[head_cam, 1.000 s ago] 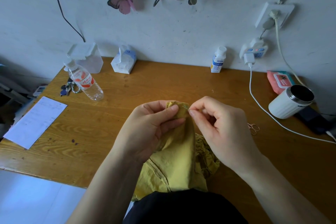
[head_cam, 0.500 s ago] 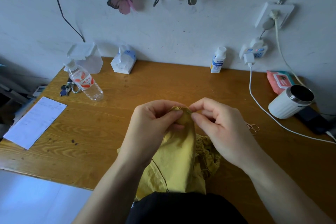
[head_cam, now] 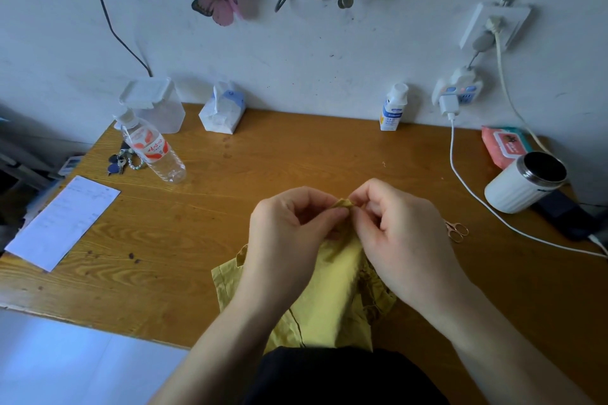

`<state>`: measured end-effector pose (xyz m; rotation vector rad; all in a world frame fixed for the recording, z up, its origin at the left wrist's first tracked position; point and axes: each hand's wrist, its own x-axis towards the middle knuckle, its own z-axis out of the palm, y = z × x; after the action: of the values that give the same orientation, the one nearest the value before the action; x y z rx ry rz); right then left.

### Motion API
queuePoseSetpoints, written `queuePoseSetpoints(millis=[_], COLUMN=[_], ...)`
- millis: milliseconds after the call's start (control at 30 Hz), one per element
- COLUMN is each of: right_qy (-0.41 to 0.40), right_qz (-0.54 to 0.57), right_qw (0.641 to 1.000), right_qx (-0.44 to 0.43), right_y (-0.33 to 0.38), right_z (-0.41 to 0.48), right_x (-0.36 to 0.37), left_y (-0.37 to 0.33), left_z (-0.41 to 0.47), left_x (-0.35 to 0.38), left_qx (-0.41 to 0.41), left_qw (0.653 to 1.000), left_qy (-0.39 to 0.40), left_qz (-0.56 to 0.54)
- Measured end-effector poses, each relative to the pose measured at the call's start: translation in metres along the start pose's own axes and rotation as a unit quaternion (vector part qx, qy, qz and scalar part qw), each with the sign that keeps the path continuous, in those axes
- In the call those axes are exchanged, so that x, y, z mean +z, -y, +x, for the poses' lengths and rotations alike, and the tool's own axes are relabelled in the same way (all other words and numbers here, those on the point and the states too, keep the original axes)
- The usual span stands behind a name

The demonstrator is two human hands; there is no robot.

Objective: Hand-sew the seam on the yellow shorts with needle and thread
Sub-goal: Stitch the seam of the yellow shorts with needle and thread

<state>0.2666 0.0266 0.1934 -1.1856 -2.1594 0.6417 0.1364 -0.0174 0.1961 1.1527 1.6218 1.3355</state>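
Wooden desk [head_cam: 296, 158]: yellow shorts [head_cam: 332, 299] crumpled, peak pinched.

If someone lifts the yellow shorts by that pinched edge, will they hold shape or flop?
Likely floppy: the yellow shorts sag in soft folds below where the left hand and right hand pinch them. Probably light, since fingertip pinches alone hold that part up. Pushed, they would likely bunch, as the lower cloth lies crumpled on the table.
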Motion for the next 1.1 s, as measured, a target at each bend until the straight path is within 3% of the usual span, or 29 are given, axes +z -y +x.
queuePoseSetpoints(millis=[200, 467, 833, 1100], right_qy=[0.042, 0.135, 0.177, 0.181], right_qz=[0.128, 0.309, 0.388, 0.403], right_qw=[0.990, 0.936, 0.897, 0.888], right_qx=[0.027, 0.096, 0.116, 0.131], right_y=[-0.003, -0.013, -0.019, -0.022], right_z=[0.000, 0.005, 0.009, 0.009], right_x=[-0.010, -0.018, -0.020, -0.019], left_y=[-0.001, -0.002, -0.005, -0.002], left_z=[0.007, 0.012, 0.012, 0.013], left_x=[-0.010, -0.014, -0.013, -0.013], left_qx=[-0.075, -0.183, -0.211, -0.197], left_qw=[0.987, 0.939, 0.923, 0.926], left_qy=[0.022, 0.106, 0.142, 0.139], left_qz=[-0.143, -0.272, -0.291, -0.292])
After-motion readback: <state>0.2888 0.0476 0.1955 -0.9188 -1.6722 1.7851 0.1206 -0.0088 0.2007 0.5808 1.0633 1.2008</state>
